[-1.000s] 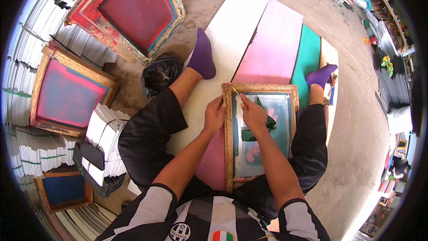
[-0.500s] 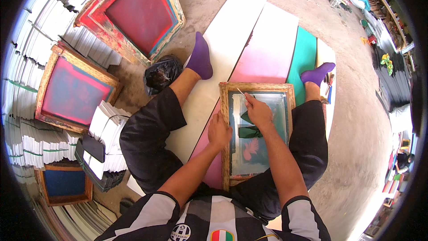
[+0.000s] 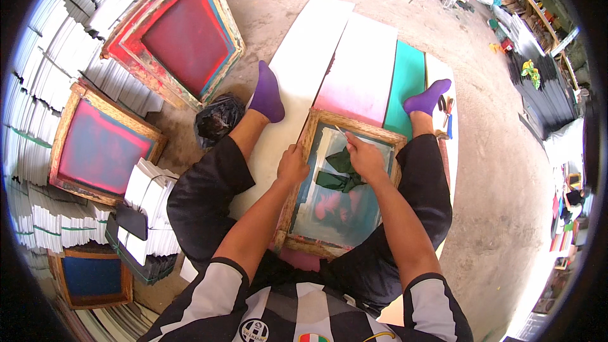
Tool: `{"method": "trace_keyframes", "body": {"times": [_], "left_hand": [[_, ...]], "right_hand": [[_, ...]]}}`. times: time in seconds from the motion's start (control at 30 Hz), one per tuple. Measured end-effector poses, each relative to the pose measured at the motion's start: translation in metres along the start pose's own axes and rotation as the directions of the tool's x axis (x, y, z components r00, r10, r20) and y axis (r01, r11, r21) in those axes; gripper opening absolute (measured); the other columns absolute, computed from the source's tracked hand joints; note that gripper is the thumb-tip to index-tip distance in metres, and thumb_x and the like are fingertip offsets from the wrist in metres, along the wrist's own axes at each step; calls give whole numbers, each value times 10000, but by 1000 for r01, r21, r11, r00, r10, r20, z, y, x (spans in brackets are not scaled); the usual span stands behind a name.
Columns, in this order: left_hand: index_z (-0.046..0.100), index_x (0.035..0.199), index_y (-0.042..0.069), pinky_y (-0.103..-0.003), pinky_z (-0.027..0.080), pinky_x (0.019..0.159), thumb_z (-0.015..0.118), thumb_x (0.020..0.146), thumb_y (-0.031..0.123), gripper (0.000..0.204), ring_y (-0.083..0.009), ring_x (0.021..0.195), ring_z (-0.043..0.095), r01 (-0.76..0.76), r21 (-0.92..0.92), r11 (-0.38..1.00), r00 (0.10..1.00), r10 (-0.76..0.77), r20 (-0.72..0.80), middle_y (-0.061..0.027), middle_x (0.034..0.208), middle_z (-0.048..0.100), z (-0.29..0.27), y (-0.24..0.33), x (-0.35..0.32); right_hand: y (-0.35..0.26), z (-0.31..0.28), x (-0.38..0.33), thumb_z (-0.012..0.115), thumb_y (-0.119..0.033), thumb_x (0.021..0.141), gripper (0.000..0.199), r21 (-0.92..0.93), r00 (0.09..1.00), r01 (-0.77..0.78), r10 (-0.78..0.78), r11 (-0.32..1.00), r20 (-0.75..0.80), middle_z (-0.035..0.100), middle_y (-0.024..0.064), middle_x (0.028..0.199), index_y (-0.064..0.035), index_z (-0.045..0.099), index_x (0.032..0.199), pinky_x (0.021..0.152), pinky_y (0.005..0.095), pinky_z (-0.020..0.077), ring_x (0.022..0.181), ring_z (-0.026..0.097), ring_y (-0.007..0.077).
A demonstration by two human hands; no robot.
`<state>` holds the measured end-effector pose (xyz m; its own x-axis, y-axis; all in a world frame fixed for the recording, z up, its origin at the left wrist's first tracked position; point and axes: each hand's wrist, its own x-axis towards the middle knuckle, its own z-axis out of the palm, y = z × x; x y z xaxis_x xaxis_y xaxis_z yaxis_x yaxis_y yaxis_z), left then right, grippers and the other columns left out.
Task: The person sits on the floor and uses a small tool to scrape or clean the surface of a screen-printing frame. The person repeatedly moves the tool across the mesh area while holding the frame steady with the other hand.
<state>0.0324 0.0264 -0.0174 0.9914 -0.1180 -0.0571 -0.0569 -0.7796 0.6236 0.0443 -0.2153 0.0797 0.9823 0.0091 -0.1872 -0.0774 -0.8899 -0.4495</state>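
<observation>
Between my legs rests a wooden-framed printing screen (image 3: 358, 125), its mesh showing grey-green, with pale tape along the inner left side. My left hand (image 3: 293, 166) is closed around the screen's left rail. Over the mesh, my right hand (image 3: 366, 159) pinches a thin, pale stick-like tool (image 3: 341, 130), its tip near the upper inner corner. Beneath and beside that hand lie dark green leaf-shaped pieces (image 3: 335, 181) on the mesh. Pink patches (image 3: 329, 204) show lower down through it.
Long white, pink and teal sheets (image 3: 408, 82) lie under the screen and my legs. Pliers and other hand tools (image 3: 447, 114) sit near my right foot. At left are a black plastic bag (image 3: 218, 119), more framed screens (image 3: 104, 145) and stacked white sheets (image 3: 152, 215).
The screen has turned clockwise, its top leaning right, with my left hand still on its rail. The tool tip stays near the upper part of the mesh. The whole view has shifted somewhat.
</observation>
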Motion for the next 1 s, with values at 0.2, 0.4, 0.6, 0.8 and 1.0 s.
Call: {"method": "trace_keyframes", "body": {"times": [0.2,0.4,0.6,0.8,1.0], "left_hand": [[479,1456,14,-480,513,963,796,770,187,775,-430,1110,604,26,-22,999,999,-25,22,-238,1197,589,-4,0,-6],[460,1504,34,-451,520,923,753,875,394,782,-389,1079,631,95,-105,990,994,-88,64,-213,1192,595,-18,11,6],[499,1470,34,-463,522,942,730,910,424,720,-392,1119,636,132,-57,990,991,-132,-4,-212,1251,600,-12,24,30],[516,1455,34,-461,522,954,739,914,365,673,-399,1131,638,140,-54,989,990,-140,-10,-218,1271,604,-10,26,44],[510,1465,31,-453,519,966,743,914,340,674,-389,1138,637,151,-40,988,988,-151,-3,-208,1286,604,-10,27,43]], "right_hand": [[-5,15,31,565,-349,1011,382,-39,993,114,-115,993,-22,736,172,1034,-296,637,1382,846,528,545,959,702,399],[-13,21,60,580,-320,1002,355,-54,982,186,-186,981,-6,730,152,949,-278,668,1343,762,525,541,891,699,384],[-9,26,72,567,-320,1009,386,-53,983,165,-160,985,88,727,174,992,-287,619,1390,769,553,567,911,715,399],[-10,26,78,546,-329,1022,374,-46,983,154,-149,987,103,726,168,986,-284,618,1386,769,546,573,895,716,409],[-17,25,78,535,-334,1028,373,-74,985,146,-138,987,99,727,175,982,-277,616,1387,761,541,578,877,721,406]]}}
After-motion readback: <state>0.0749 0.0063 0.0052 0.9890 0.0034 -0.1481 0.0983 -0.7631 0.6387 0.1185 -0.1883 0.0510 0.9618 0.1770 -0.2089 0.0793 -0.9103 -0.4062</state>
